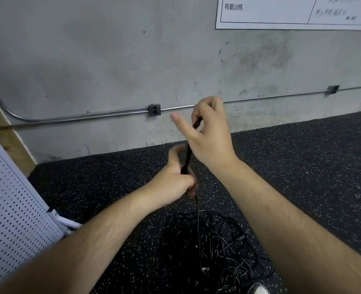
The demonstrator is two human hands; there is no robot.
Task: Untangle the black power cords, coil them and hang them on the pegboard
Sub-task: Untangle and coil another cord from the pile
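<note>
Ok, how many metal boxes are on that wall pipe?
2. One metal box just left of the right hand; another far right along the pipe. The hand may hide more.

The white perforated pegboard (9,198) runs off the left edge; the white wall notice (281,13) is cropped at top — its handwriting blurred. The left hand (175,183) hides part of the thin black cord (188,154).

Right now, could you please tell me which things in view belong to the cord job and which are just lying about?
Belongs to the job: black cord, taut in the grip of the left hand and right hand; tangled cord pile on the floor; white pegboard.
Just about: wall outlet; metal conduit; paper notice; shoe.
</note>
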